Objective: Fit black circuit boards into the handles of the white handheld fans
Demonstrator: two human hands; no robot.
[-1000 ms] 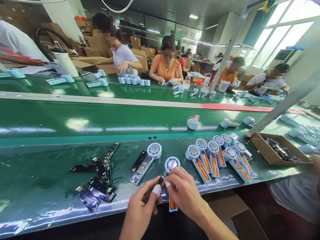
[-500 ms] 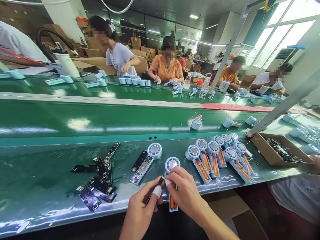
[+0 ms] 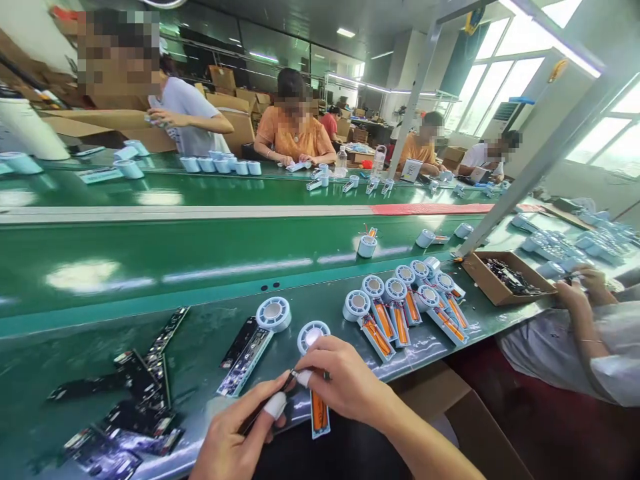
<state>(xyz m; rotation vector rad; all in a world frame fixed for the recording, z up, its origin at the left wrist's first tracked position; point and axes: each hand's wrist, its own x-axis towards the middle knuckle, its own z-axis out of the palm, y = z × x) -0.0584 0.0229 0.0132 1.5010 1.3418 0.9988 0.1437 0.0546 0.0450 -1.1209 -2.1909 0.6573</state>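
My left hand (image 3: 243, 423) pinches a narrow black circuit board (image 3: 255, 413) on edge, a white cover on the thumb. At the board's far end, my right hand (image 3: 345, 377) is closed with its covered fingertips together; what they grip is too small to make out. Partly hidden beneath my right hand lies a light-blue handheld fan body (image 3: 313, 331), its orange battery (image 3: 320, 413) showing in the handle over the table edge. Left of it rests another fan body (image 3: 274, 313) with a circuit board in its handle, beside a loose black board (image 3: 239, 343).
Several black circuit boards (image 3: 143, 383) lie piled at left. To the right is a cluster of fan bodies (image 3: 395, 290) with orange batteries. A cardboard box (image 3: 510, 293) of small dark parts stands farther right, near a co-worker's hands (image 3: 577, 290). Other people sit across the green conveyor (image 3: 225, 243).
The camera view has turned right and moved a little closer, so table items appear shifted left. Both hands stay together at the end of the circuit board.
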